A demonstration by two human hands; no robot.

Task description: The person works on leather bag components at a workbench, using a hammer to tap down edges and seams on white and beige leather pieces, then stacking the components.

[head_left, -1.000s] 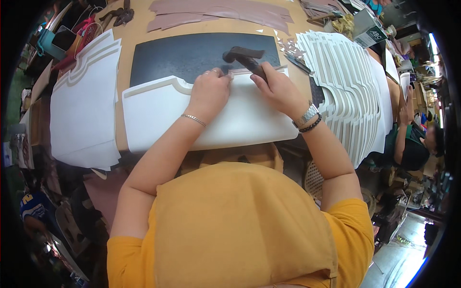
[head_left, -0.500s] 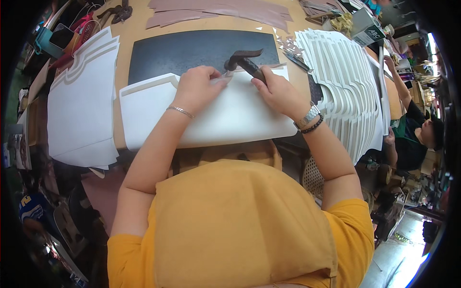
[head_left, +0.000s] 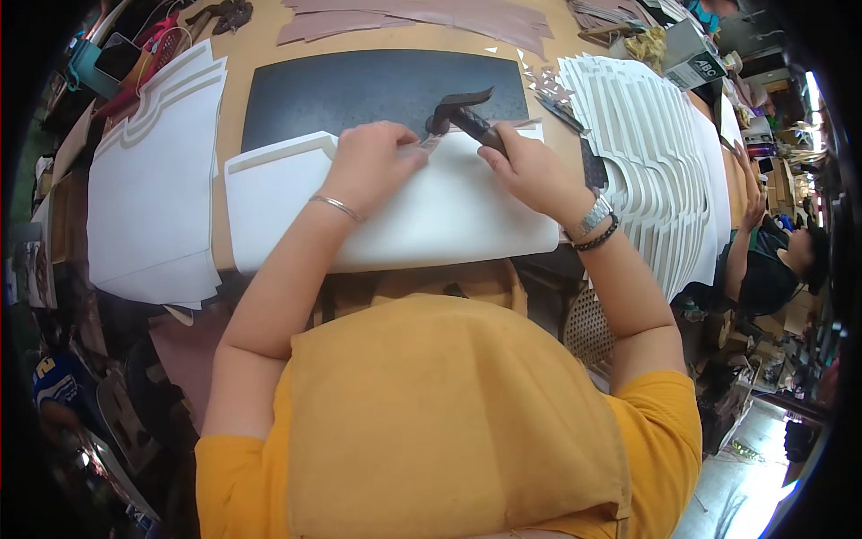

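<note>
A white sheet (head_left: 431, 220) with a folded upper edge lies in front of me, partly over a black board (head_left: 377, 85). My left hand (head_left: 377, 163) is closed, thumb and fingers pinching the sheet's upper edge beside a thin brownish strip. What exactly is between the fingertips is partly hidden. My right hand (head_left: 537, 175) is wrapped round the dark handle of a hammer (head_left: 462, 115). Its head is down at the edge, just right of my left fingertips; I cannot tell whether it touches.
White cut sheets (head_left: 153, 198) are stacked on the left, and a fanned row of curved white pieces (head_left: 651, 171) on the right. Mauve strips (head_left: 413, 20) lie at the back. Scraps (head_left: 548, 85) and a pointed tool (head_left: 561, 112) sit beyond the board's right corner. Another person (head_left: 772, 260) works at far right.
The hammer and my right hand have shifted slightly right and down. My left hand keeps its pinch almost in place. At far right, the other person's arm has come down.
</note>
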